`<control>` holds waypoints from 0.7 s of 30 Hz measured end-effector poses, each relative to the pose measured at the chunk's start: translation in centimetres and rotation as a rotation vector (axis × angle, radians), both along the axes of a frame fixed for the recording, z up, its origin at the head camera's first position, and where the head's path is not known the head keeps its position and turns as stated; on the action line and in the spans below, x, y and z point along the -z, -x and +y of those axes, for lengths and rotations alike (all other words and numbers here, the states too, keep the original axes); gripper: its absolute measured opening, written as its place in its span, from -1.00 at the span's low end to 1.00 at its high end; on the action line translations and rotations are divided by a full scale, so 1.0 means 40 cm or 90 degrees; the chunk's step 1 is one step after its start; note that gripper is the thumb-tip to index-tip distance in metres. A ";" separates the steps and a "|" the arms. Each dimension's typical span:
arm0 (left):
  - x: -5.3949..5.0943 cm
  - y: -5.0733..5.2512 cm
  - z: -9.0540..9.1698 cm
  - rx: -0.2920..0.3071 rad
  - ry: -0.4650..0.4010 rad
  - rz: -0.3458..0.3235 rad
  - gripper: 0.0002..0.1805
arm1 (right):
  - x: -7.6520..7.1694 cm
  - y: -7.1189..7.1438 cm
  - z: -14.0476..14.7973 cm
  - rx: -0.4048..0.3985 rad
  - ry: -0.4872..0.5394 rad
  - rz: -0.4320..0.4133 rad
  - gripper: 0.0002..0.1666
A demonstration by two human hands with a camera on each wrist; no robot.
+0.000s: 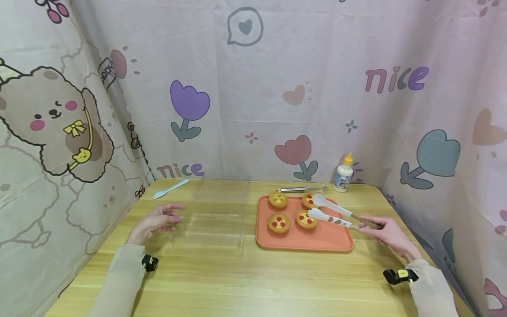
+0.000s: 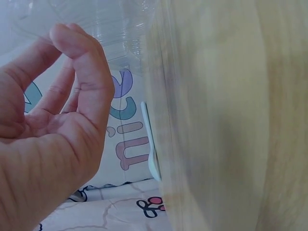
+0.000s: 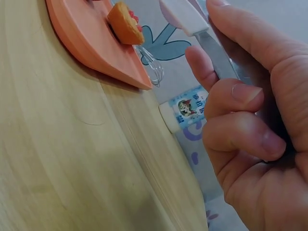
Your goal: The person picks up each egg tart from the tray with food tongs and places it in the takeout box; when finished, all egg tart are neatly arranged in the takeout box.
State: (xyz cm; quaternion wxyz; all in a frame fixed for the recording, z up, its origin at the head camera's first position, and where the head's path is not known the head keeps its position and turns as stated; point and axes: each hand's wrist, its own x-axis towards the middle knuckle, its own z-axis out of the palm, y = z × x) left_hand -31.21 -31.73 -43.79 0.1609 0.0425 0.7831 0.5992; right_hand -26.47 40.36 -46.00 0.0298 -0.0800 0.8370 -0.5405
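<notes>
My right hand (image 1: 390, 235) holds a pair of tongs (image 1: 332, 218) with white tips by their handles. The two tips stand apart over the right-hand tarts on an orange tray (image 1: 328, 242). One tart (image 1: 306, 220) with red and pale pieces on top lies beside the nearer tip; another tart (image 1: 308, 201) behind it is partly covered by the farther tip. More tarts (image 1: 279, 223) sit on the tray's left side. My left hand (image 1: 160, 220), fingers loosely bent and holding nothing, is just left of a clear plastic container (image 1: 215, 224); whether it touches the plastic, I cannot tell.
A pale blue spoon (image 1: 171, 189) lies at the back left of the wooden table (image 1: 277, 281). Behind the tray are a whisk (image 1: 303, 189) and an upright white bottle with a yellow cap (image 1: 343, 176). A printed curtain (image 1: 253, 110) hangs around the table.
</notes>
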 end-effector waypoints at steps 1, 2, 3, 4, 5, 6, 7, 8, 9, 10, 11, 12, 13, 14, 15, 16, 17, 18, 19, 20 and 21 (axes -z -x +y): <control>-0.001 -0.001 0.000 -0.005 -0.001 -0.002 -0.35 | -0.001 0.000 -0.002 -0.002 -0.007 -0.002 -0.35; -0.001 -0.002 -0.001 -0.002 0.001 0.001 -0.35 | -0.002 0.000 -0.004 -0.005 -0.014 -0.003 -0.33; -0.001 -0.002 -0.001 -0.003 0.002 0.001 -0.35 | -0.002 0.001 -0.005 -0.008 -0.021 -0.006 -0.32; -0.001 -0.002 -0.002 0.000 0.002 0.003 -0.35 | -0.003 0.002 -0.007 -0.011 -0.029 -0.009 -0.31; -0.001 -0.002 -0.002 -0.002 0.001 0.003 -0.35 | -0.003 0.003 -0.009 -0.010 -0.034 -0.013 -0.31; -0.001 -0.003 -0.003 0.000 0.000 0.003 -0.35 | -0.002 0.004 -0.011 -0.008 -0.039 -0.019 -0.30; -0.001 -0.003 -0.003 -0.001 -0.002 0.002 -0.36 | -0.002 0.005 -0.012 -0.010 -0.046 -0.022 -0.29; 0.000 -0.003 -0.003 0.001 -0.002 0.002 -0.36 | -0.001 0.007 -0.013 -0.012 -0.051 -0.024 -0.29; 0.000 -0.003 -0.004 0.002 -0.004 0.000 -0.37 | 0.000 0.007 -0.015 -0.012 -0.057 -0.026 -0.29; 0.000 -0.003 -0.004 0.007 -0.005 0.001 -0.37 | 0.001 0.008 -0.016 -0.011 -0.060 -0.027 -0.29; 0.001 -0.003 -0.004 0.009 -0.005 0.002 -0.38 | 0.002 0.009 -0.018 -0.010 -0.063 -0.028 -0.29; 0.000 -0.004 -0.004 0.012 -0.005 0.002 -0.38 | 0.003 0.010 -0.018 -0.014 -0.068 -0.027 -0.29; 0.000 -0.004 -0.004 0.013 -0.005 0.003 -0.39 | 0.003 0.010 -0.019 -0.019 -0.072 -0.026 -0.28; 0.000 -0.003 -0.004 0.011 -0.004 0.003 -0.39 | 0.003 0.009 -0.021 -0.018 -0.073 -0.029 -0.28; 0.000 -0.003 -0.003 0.010 -0.004 0.004 -0.39 | 0.002 0.009 -0.022 -0.016 -0.074 -0.033 -0.28; 0.000 -0.003 -0.003 0.011 -0.002 0.007 -0.39 | 0.002 0.010 -0.023 -0.017 -0.077 -0.036 -0.27; 0.000 -0.002 -0.003 0.007 -0.002 0.006 -0.39 | 0.000 0.010 -0.024 -0.018 -0.081 -0.039 -0.27; 0.000 -0.002 -0.003 0.006 -0.001 0.007 -0.38 | -0.001 0.010 -0.025 -0.020 -0.085 -0.041 -0.26; 0.000 -0.002 -0.002 0.004 -0.001 0.007 -0.37 | -0.003 0.010 -0.027 -0.017 -0.087 -0.047 -0.26; 0.000 -0.001 -0.003 0.003 -0.001 0.006 -0.37 | -0.004 0.011 -0.029 -0.019 -0.092 -0.049 -0.26; 0.000 -0.001 -0.003 0.003 -0.001 0.006 -0.36 | -0.005 0.012 -0.030 -0.022 -0.097 -0.052 -0.26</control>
